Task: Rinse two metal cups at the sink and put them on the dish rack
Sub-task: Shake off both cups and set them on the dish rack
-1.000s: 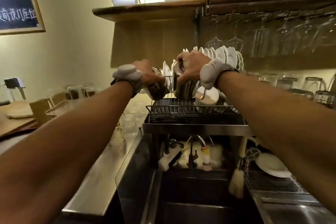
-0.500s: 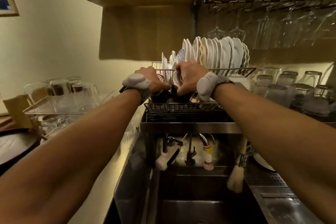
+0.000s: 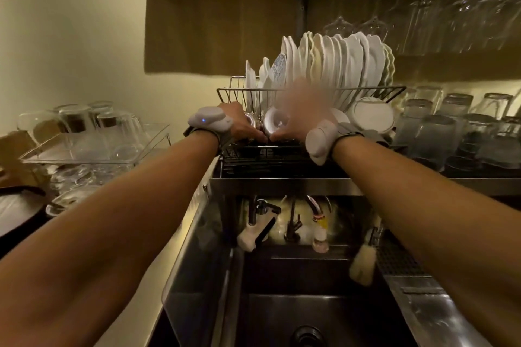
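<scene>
My wrists carry pale grey bands [image 3: 210, 120], the left one showing a small blue light. The cup [image 3: 275, 123] at my right grip [image 3: 296, 113] is shiny silver. Far behind, the rack's plates [image 3: 346, 65] are white, one [image 3: 279, 67] with a blue speckled pattern. The sink [image 3: 310, 315] near me is dark steel, and the wall [image 3: 70, 36] on the left pale yellow.

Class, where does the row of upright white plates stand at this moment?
In the head view, the upright white plates stand at the back of the wire dish rack, above the sink, just behind both hands, left of the upturned glass tumblers.
</scene>
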Tool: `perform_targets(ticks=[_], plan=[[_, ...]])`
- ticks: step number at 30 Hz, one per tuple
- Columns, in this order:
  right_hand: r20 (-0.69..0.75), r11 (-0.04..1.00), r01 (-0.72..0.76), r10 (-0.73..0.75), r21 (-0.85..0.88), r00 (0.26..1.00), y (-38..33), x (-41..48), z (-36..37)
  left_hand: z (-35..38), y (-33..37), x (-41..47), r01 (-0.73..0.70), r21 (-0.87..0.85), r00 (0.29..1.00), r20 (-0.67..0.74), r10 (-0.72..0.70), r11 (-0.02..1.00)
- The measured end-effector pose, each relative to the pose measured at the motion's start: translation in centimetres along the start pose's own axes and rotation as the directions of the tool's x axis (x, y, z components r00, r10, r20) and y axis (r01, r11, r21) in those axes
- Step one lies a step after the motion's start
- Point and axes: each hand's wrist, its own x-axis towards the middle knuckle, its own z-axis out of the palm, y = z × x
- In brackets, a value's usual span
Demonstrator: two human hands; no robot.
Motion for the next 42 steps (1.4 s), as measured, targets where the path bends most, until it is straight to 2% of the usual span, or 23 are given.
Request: perform_targets(ticks=[2,4,11,15,19,24,27,31,35,42], plan=[[-0.003,1.0,0.003,-0.003,-0.005,1.0,0.1,0.1,-0.1,-0.4,0.4,-0.1,0.0,0.001,0.997,0.08,0.0,1.0],[0.002,1.0,0.006,-0.006,-0.013,1.0,0.1,0.0,-0.2,-0.5,0.6,-0.1,-0.001,0.01,0.996,0.091,0.0,1.0],[0.023,0.995,0.046,-0.044,-0.091,0.999,0.6,-0.7,0.4,0.2,0.2,-1.0,-0.014,0.135,0.998,-0.059,0.022,0.991],[0.037,0.997,0.01,-0.007,-0.082,0.999,0.9,-0.7,0.3,0.6,0.0,-1.1,-0.072,0.025,0.996,-0.048,0.073,0.997],[0.068,0.995,-0.011,0.018,-0.104,0.998,0.7,-0.4,0.7,0.7,0.0,-1.3,-0.09,0.005,0.992,-0.091,0.09,0.996],[0.083,0.994,-0.056,0.063,-0.09,0.995,0.6,0.0,1.1,0.8,0.1,-1.5,-0.101,0.0,0.992,-0.074,0.101,0.995],[0.102,0.994,-0.068,0.077,-0.087,0.992,0.7,0.0,1.3,0.8,0.0,-1.7,-0.109,-0.012,0.985,-0.14,0.106,0.994],[0.058,0.989,-0.087,0.094,-0.12,0.994,0.8,-0.1,1.4,1.0,-0.3,-1.7,-0.114,-0.023,0.968,-0.227,0.106,0.993],[0.052,0.989,-0.108,0.114,-0.104,0.992,0.7,-0.1,1.7,1.1,-0.6,-1.7,-0.12,-0.006,0.974,-0.195,0.116,0.993],[0.058,0.984,-0.108,0.118,-0.144,0.991,0.6,0.0,1.4,0.7,-0.3,-2.0,-0.126,-0.097,0.984,-0.135,0.112,0.987]])
